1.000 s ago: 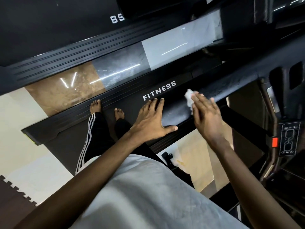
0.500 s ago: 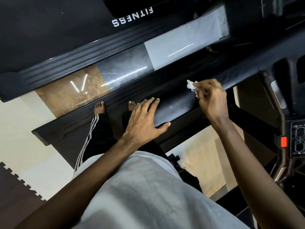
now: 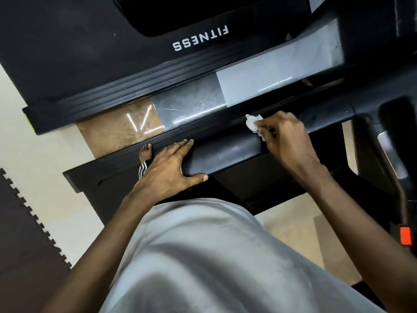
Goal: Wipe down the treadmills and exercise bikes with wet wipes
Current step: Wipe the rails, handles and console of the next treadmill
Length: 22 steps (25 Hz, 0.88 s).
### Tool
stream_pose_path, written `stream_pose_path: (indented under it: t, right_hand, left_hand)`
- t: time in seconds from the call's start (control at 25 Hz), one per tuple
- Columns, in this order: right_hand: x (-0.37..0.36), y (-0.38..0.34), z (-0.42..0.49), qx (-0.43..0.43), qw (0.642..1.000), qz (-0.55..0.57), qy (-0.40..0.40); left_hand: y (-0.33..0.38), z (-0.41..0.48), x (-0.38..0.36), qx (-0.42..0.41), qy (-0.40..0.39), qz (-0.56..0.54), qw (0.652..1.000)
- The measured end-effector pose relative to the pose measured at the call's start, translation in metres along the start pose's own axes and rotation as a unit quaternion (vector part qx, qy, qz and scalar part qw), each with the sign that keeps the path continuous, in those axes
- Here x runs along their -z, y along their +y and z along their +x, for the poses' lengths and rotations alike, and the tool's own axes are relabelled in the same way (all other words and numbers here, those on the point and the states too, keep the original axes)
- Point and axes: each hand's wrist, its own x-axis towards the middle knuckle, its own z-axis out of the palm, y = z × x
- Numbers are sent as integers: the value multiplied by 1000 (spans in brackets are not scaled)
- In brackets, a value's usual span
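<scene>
A black padded treadmill handrail [image 3: 228, 154] runs across the middle of the view, its surface streaked grey. My right hand [image 3: 286, 141] pinches a crumpled white wet wipe [image 3: 253, 124] against the rail's upper right part, fingers curled around it. My left hand [image 3: 169, 170] rests flat on the rail's left end, fingers straight over the top and thumb under the near edge. The treadmill's console [image 3: 397, 154] with a red button [image 3: 406, 236] sits at the right edge.
A second treadmill deck [image 3: 90, 53] marked FITNESS lies beyond, with glossy floor tiles [image 3: 187, 107] between the two machines. My bare foot [image 3: 146, 153] stands on the near deck. A dark interlocking foam mat [image 3: 22, 233] covers the floor at lower left.
My right hand went from lying flat on the wipe to pinching it with curled fingers. The view has tilted so the far treadmill's lettering now shows. My left hand stayed on the rail.
</scene>
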Motion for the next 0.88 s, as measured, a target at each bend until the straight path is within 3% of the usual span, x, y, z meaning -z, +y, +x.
stream_pose_path:
  t: [0.2,0.56,0.8,0.88]
  right_hand:
    - [-17,-41,0,43,997,7,-72]
    - [-46,-83,19,59,964,-117,-230]
    - [-41,-73,60,-30,957,-160,-239]
    - [-43,-86,66,-52,964,-96,-244]
  left_hand:
    - [-1,1,-12,19,23,-12,999]
    - [-13,45,12,-15,-135,75,988]
    - [-20,58,22,-34,-184,48,981]
    - [-23,59,25,-34,-191,18,981]
